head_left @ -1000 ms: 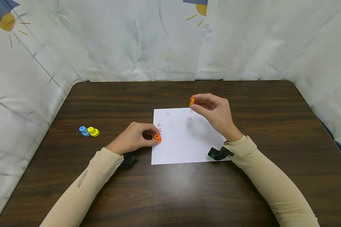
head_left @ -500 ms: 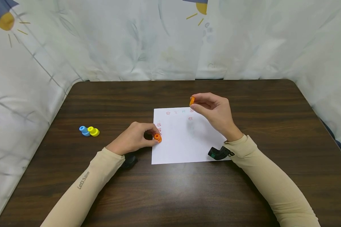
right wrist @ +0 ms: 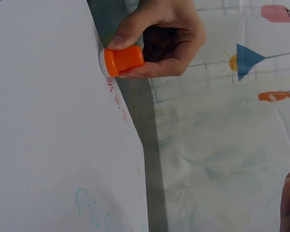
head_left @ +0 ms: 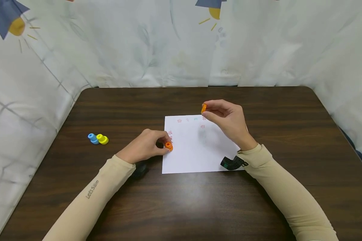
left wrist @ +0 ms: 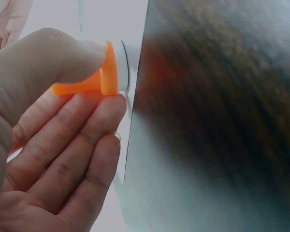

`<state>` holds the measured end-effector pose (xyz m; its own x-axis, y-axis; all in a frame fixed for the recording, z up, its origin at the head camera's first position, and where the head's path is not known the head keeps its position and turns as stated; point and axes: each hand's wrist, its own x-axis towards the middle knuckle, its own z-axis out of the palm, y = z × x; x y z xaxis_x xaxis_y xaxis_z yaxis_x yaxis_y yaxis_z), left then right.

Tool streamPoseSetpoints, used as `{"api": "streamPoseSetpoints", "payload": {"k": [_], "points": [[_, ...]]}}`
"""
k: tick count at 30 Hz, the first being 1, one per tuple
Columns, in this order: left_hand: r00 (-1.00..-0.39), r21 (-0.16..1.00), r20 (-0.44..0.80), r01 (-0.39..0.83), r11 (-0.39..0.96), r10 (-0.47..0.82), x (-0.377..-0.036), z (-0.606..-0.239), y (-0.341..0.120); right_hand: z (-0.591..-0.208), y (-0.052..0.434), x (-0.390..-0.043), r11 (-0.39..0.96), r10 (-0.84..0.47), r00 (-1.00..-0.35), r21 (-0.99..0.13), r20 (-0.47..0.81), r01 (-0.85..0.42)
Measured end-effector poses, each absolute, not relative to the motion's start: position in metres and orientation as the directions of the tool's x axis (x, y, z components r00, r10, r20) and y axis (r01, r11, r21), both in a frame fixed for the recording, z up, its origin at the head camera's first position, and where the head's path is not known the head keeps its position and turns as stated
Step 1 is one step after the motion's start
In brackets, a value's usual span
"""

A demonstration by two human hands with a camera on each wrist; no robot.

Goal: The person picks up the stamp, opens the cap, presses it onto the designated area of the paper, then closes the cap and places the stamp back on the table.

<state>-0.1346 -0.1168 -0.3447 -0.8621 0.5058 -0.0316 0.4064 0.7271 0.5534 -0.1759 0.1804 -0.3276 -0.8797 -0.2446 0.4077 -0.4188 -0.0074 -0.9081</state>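
In the head view, my left hand (head_left: 147,144) pinches an orange stamp (head_left: 169,146) at the left edge of a white sheet of paper (head_left: 196,152). The left wrist view shows thumb and fingers around the orange stamp (left wrist: 106,72), its pale base against the paper. Red marks (right wrist: 117,100) run along the edge beside it in the right wrist view. Over the sheet's far edge, my right hand (head_left: 226,120) pinches a small orange cap (head_left: 203,108) between thumb and fingertips, held above the surface. The cap is almost entirely outside the right wrist view.
A blue stamp (head_left: 93,138) and a yellow stamp (head_left: 102,139) stand side by side on the dark wooden table (head_left: 181,204), left of the paper. Small printed marks (head_left: 195,118) line the sheet's far edge. Patterned white curtains (head_left: 123,43) hang behind the table.
The head view has shifted slightly. Both hands keep their holds on the orange stamp and the orange cap, with hardly any visible movement over the paper.
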Motion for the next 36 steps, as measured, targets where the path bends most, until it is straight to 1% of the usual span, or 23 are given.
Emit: {"api": "streamPoseSetpoints", "payload": {"k": [8, 12, 16, 19, 29, 32, 36], "points": [[-0.848, 0.604, -0.046, 0.397, 0.69, 0.528, -0.14, -0.35, -0.122, -0.329, 0.181, -0.175, -0.013, -0.249, -0.875, -0.905, 0.416, -0.426], [-0.851, 0.615, -0.054, 0.384, 0.688, 0.523, -0.142, -0.351, -0.123, -0.329, 0.182, -0.176, -0.018, -0.246, -0.874, -0.903, 0.42, -0.429], [-0.841, 0.571, -0.053, 0.417, 0.707, 0.539, -0.141, -0.346, -0.121, -0.328, 0.183, -0.176, -0.016, -0.249, -0.873, -0.903, 0.419, -0.429], [-0.83, 0.545, -0.028, 0.454, 0.705, 0.557, -0.142, -0.34, -0.117, -0.328, 0.183, -0.176, -0.002, -0.247, -0.872, -0.9, 0.422, -0.435], [-0.846, 0.578, 0.099, 0.478, 0.662, 0.524, -0.147, -0.316, -0.106, -0.324, 0.185, -0.177, 0.003, -0.233, -0.86, -0.884, 0.453, -0.467], [-0.842, 0.58, 0.179, 0.508, 0.637, 0.509, -0.15, -0.31, -0.104, -0.323, 0.185, -0.177, 0.003, -0.228, -0.858, -0.88, 0.461, -0.474], [-0.836, 0.599, 0.301, 0.54, 0.591, 0.459, -0.153, -0.304, -0.099, -0.321, 0.185, -0.176, 0.016, -0.226, -0.86, -0.881, 0.458, -0.473]]}}
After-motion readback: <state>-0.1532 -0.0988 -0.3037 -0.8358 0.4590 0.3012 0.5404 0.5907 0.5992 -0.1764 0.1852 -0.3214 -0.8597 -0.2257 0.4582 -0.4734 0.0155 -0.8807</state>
